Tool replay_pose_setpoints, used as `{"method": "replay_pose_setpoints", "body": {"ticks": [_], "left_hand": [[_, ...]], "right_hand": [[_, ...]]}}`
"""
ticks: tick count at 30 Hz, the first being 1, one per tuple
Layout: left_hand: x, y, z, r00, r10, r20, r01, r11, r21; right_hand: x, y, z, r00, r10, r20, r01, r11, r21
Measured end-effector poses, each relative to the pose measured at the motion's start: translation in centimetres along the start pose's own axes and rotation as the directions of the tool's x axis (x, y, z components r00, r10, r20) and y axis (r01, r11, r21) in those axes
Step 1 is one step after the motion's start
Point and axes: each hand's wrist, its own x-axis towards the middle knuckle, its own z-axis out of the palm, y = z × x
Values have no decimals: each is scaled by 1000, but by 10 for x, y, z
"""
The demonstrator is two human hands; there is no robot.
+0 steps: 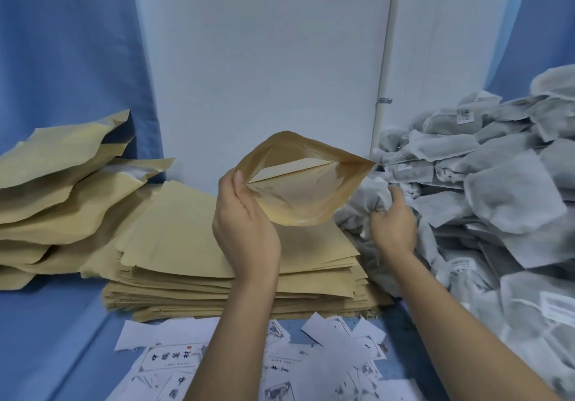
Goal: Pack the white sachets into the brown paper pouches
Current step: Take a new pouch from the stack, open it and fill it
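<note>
Left hand (245,223) held the pouch (303,180) gaping; right hand (392,223) clutched a sachet (371,195) beside it, loading probably came next.

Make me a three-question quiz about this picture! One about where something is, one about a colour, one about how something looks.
1. Where is the pile of white sachets? A) left side B) right side C) inside a box
2. What colour is the cloth under everything? A) blue B) red C) green
3. The brown pouch in the left hand is: A) sealed flat B) held open C) torn in half

1 B: it heaps by the right hand, which grips one sachet.
2 A: blue shows at lower left.
3 B: its mouth gapes wide.
</note>
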Motion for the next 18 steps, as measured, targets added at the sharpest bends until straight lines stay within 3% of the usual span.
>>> {"method": "replay_pose_setpoints", "body": {"ticks": [4, 7, 10, 16, 18], "left_hand": [[-17, 6, -3, 1000, 7, 15, -7, 1000, -6], [-29, 10, -10, 999, 38, 26, -38, 999, -2], [-35, 10, -20, 998, 65, 5, -65, 998, -2], [-22, 16, -35, 992, 99, -72, -98, 995, 21], [-11, 17, -39, 987, 109, -114, -108, 994, 16]], "right_hand": [[-21, 1, -13, 996, 17, 93, -22, 998, 50], [-42, 5, -17, 970, 225, 91, -242, 911, 332], [-58, 4, -24, 951, 309, 25, -279, 820, 500], [-75, -28, -39, 953, 260, 158, -285, 586, 758], [-77, -41, -43, 923, 216, 318, -385, 526, 758]]}}
